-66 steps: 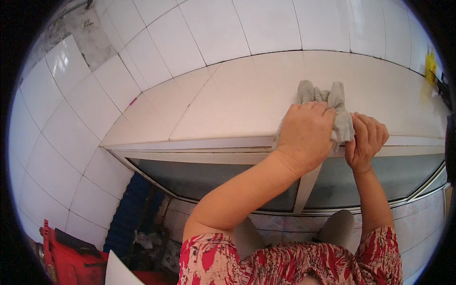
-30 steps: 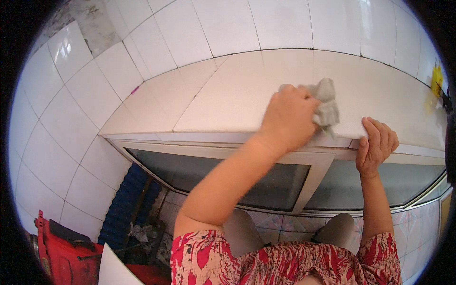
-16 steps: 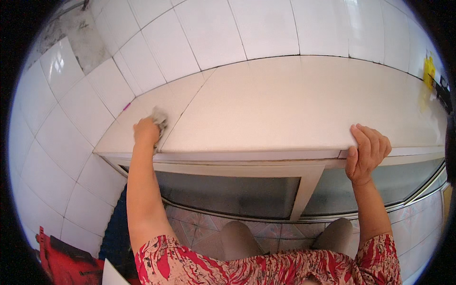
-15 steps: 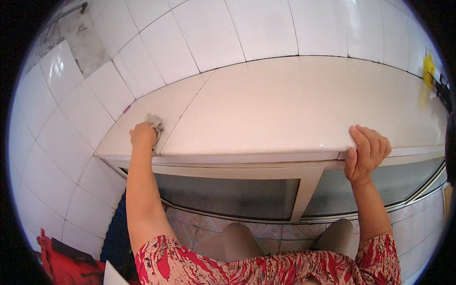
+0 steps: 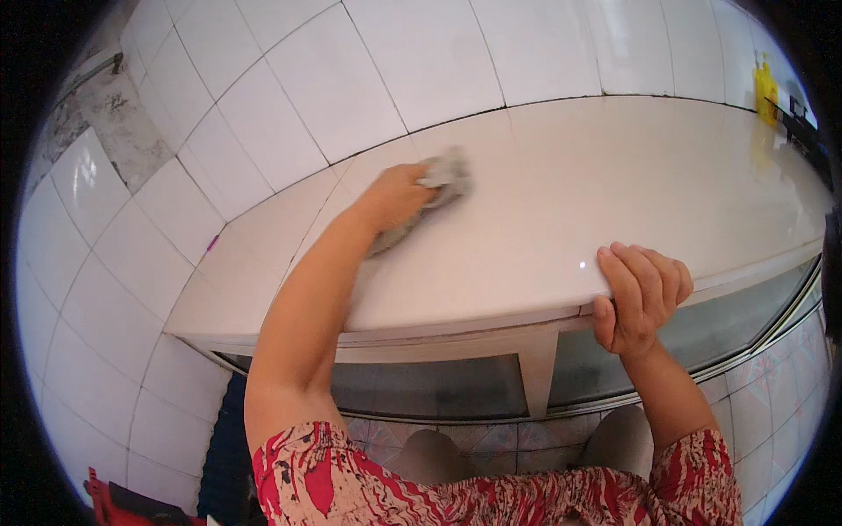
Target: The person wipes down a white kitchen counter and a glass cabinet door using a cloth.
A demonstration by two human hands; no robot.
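1. Cloth: the grey cloth (image 5: pixel 453 172) is on the left-hand half of the pale counter (image 5: pixel 544 219), toward the far wall (image 5: pixel 421 66). It is bunched and blurred; its exact folds cannot be told.
2. Left hand: the left hand (image 5: pixel 399 197) is closed over the cloth, fingers bent into it, no open gap visible. The fingertips are hidden.
3. Governing relation: the cloth shows beyond the fingers to the far right, and a further fold shows below the palm on the near side. Its long axis, so far as visible, slants from near left to far right. The left hand is on it; the right hand is well apart, to the right and nearer the body.
4. Right hand: the right hand (image 5: pixel 645 294) holds the near edge of the counter, fingers half bent on top, thumb lower at the front. No cloth is in it. Firmness of hold cannot be told.
5. Surroundings: a yellow bottle (image 5: pixel 766 93) stands at the far right. A small purple strip (image 5: pixel 212 243) lies at the left wall. Glass doors (image 5: pixel 430 386) sit under the counter.
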